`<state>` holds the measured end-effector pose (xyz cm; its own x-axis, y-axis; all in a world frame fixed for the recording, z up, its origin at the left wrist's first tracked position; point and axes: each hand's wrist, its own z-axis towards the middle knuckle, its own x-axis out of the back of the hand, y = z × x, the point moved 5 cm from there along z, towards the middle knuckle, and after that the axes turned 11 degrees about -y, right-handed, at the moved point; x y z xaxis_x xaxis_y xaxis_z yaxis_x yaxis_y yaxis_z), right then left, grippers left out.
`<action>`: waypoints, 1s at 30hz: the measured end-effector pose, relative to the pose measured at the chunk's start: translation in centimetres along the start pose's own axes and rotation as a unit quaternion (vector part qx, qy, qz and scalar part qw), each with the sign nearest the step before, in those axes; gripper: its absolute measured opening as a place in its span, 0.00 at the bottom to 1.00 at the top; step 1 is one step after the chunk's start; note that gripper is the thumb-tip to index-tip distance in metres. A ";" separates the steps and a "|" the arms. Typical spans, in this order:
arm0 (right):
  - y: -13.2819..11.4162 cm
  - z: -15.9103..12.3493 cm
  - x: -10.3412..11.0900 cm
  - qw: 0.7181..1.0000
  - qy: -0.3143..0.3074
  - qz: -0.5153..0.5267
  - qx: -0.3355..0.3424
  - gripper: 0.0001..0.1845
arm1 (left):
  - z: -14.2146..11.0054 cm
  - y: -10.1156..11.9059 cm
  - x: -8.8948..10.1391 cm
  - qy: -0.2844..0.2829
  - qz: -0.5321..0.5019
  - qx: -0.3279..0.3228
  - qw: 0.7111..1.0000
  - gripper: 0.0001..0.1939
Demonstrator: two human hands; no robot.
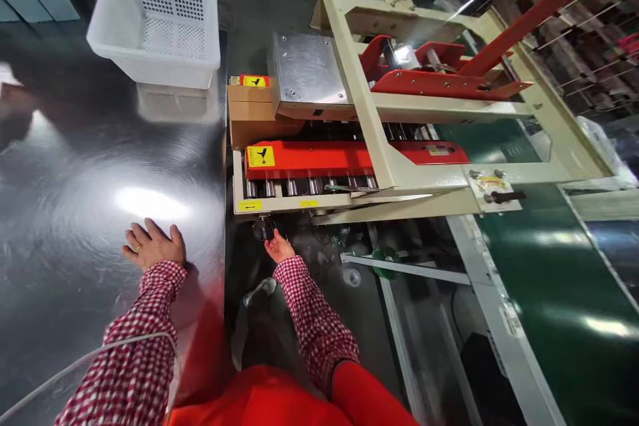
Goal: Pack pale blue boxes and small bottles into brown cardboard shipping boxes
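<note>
Location: factory packing area, identified by the conveyor belt [564, 279], roller machine [309, 160] with danger label [261, 156], and metal table [100, 213].

The only view comes from a camera worn on my head, facing forward and steeply down past my sleeves, near enough to take in both my hands [154, 246], the metal counter [64, 200] on the left and the machine frame [367, 93] on the right.
</note>
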<state>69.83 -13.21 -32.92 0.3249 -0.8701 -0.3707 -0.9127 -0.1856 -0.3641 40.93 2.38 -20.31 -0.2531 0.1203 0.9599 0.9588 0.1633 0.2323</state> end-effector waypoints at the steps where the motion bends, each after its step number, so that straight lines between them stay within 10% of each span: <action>1: 0.0 0.0 0.0 1.000 0.005 0.000 0.003 0.05 | 0.0 0.0 0.0 -0.001 0.000 0.000 1.000 0.37; 9: 0.2 -1.2 -0.3 0.998 0.015 0.005 0.065 0.20 | 0.1 0.1 0.1 -0.019 0.000 0.006 1.000 0.37; 19: 0.2 -0.7 -0.6 0.990 0.065 -0.019 0.126 0.13 | 0.3 -0.1 -0.1 -0.017 -0.002 0.005 1.000 0.36; 30: -1.0 -0.8 -1.1 0.995 -0.020 -0.027 0.094 0.19 | 0.0 0.2 0.2 -0.013 -0.004 0.006 1.000 0.36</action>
<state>70.21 -12.40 -31.43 0.3857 -0.8414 -0.3787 -0.8322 -0.1400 -0.5364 41.03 2.40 -20.11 -0.2641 0.1438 0.9537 0.9552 0.1758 0.2380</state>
